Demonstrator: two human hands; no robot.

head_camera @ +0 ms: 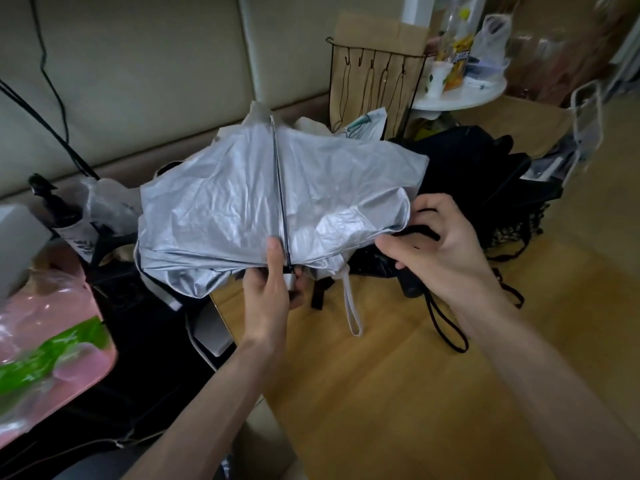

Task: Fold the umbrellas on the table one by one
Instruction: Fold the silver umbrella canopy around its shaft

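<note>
In the head view, a half-collapsed silver umbrella [221, 202] is held up over the left end of the wooden table [398, 393], its crumpled canopy spread wide and facing the camera, with a dark rib [278, 188] running down its middle. The left hand [270, 289] grasps the umbrella at the bottom centre, fingers wrapped round the stem and thumb lying up beside the rib. The right hand [446, 251] is at the canopy's right hem with its fingers curled; whether it pinches the fabric cannot be told. A white strap [351, 306] hangs from the umbrella onto the table. Behind the right hand lie black umbrellas [478, 174] in a heap, a black cord [446, 330] trailing from them. A wire rack [377, 81] stands further back, and a pink bag [52, 341] lies at the left.
</note>
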